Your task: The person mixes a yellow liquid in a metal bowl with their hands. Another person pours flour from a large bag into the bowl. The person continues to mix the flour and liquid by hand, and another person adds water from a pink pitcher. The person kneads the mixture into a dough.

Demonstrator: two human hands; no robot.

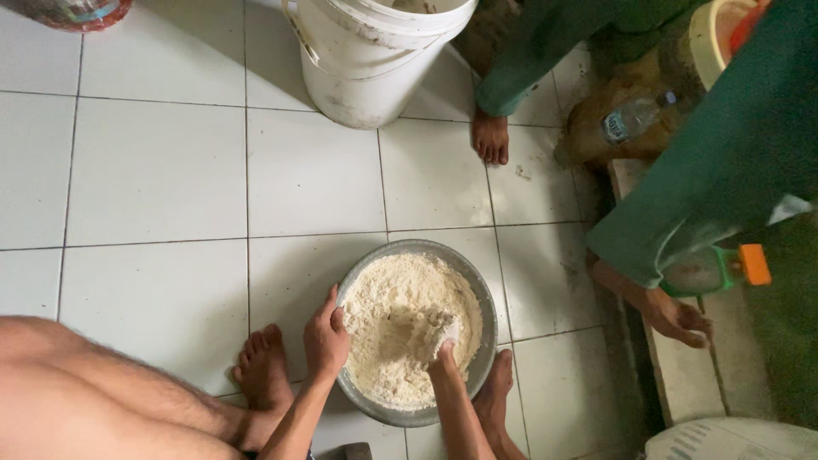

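Observation:
A round metal bowl [482, 290] full of pale flour [400, 332] sits on the white tiled floor between my bare feet. My left hand [326, 338] grips the bowl's left rim, thumb over the edge. My right hand [443, 349] is dug into the flour near the bowl's near right side, fingers buried and dusted white. My left foot [262, 368] rests just left of the bowl and my right foot [494, 396] touches its near right side.
A large white plastic bucket [371, 55] stands at the far middle. Another person in green trousers stands at the right, one bare foot [491, 136] beside the bucket, another [673, 315] on a step edge. A plastic bottle [635, 115] lies at the far right; a white sack [733, 439] at bottom right.

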